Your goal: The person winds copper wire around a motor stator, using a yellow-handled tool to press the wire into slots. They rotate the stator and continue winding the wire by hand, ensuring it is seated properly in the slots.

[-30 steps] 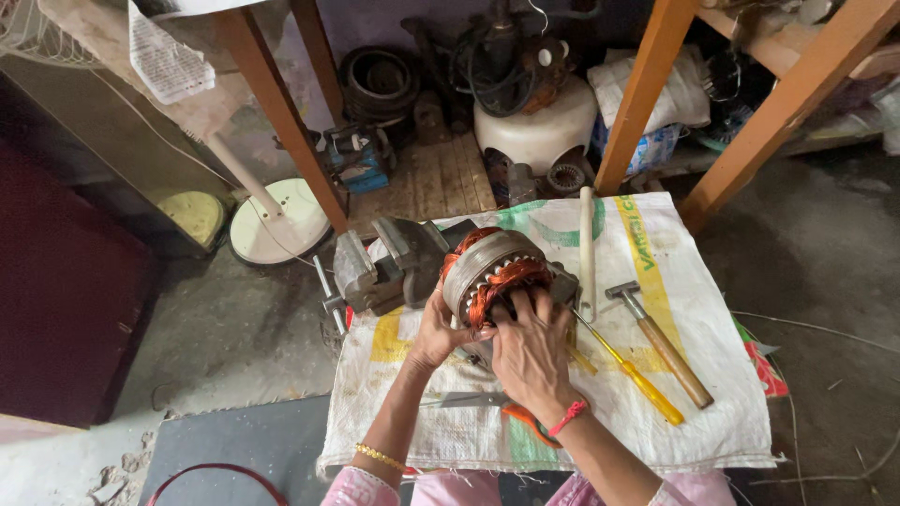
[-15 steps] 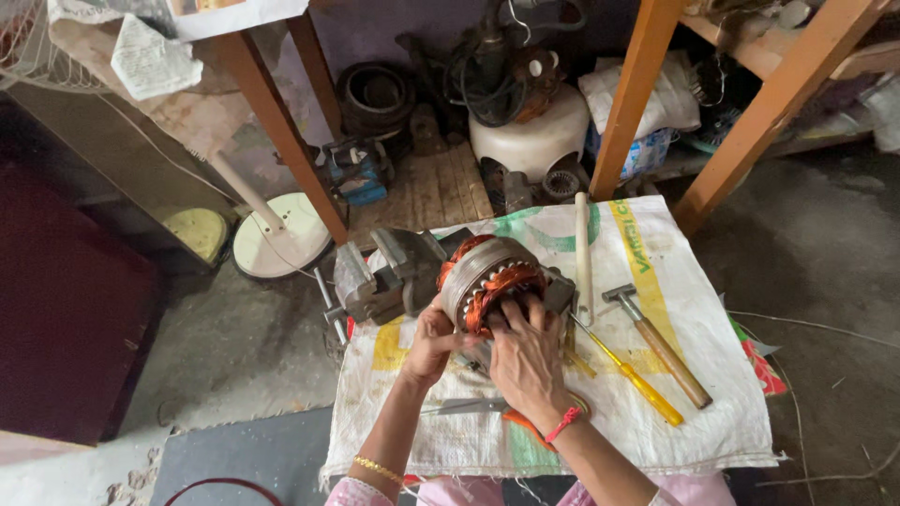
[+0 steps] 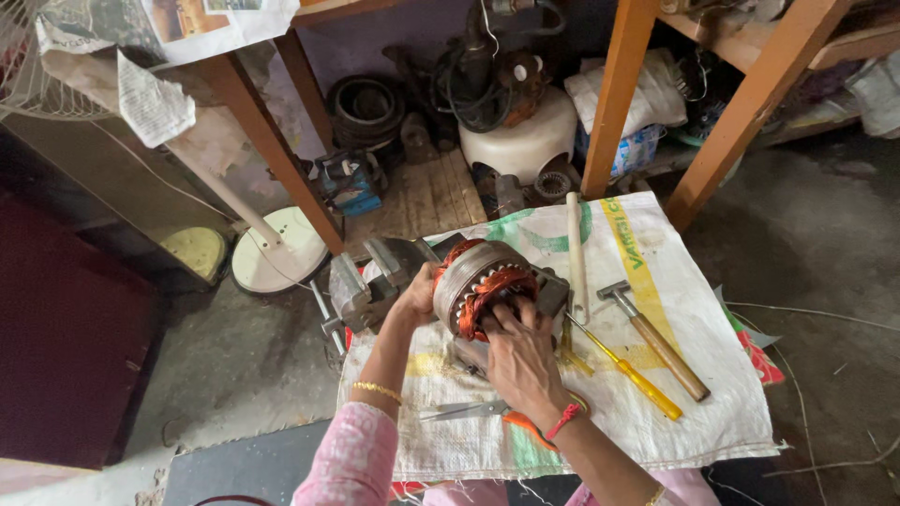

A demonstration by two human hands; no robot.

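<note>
Motor stator (image 3: pixel 483 286) sits mid-sack (image 3: pixel 694 422), beside vise (image 3: pixel 366 286); bore axis tilted, open copper-wound end facing you. Your left hand (image 3: pixel 415 298) cups its left side, fingers wrapped on casing. Your right hand (image 3: pixel 518 361) has fingertips pressed together into windings.

On a white woven sack (image 3: pixel 656 412), the left hand (image 3: pixel 417 298) steadies the side of a motor stator (image 3: pixel 483 286) with copper windings, while the right hand (image 3: pixel 518 361) presses its fingers into the opening. A bench vise (image 3: pixel 361 286) sits just left; scissors (image 3: pixel 469 410), a yellow-handled screwdriver (image 3: pixel 628 370) and a hammer (image 3: pixel 656 333) lie nearby.
</note>
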